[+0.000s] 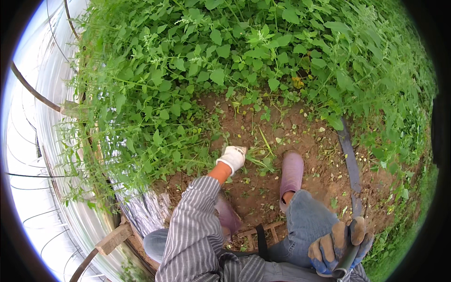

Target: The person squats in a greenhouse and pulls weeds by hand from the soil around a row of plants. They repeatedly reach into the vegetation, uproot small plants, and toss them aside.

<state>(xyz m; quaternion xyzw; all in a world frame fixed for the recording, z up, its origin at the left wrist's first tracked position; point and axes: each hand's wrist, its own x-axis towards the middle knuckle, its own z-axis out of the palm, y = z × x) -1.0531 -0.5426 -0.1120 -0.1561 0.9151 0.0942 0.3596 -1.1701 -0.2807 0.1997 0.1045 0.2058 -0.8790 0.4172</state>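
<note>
My left hand (233, 157), in a white glove, reaches down to the soil with its fingers curled closed. Green weed stems (257, 157) spread to the right from its fingertips; the grip itself is partly hidden. Close to my right thigh, my right hand (336, 246) wears a blue and tan glove. Its fingers wrap round a dark, rod-like handle (347, 261), whose far end I cannot make out. Dense leafy green plants (221, 61) stand ahead of and left of my left hand.
Brown soil (244, 192) with scattered leaves lies around my purple boots (292, 174). A dark flat strip (350, 160) runs along the ground at right. Clear plastic sheeting (61, 155) rises on the left, with a block (114, 238) at its foot. A slatted frame (270, 229) sits beneath me.
</note>
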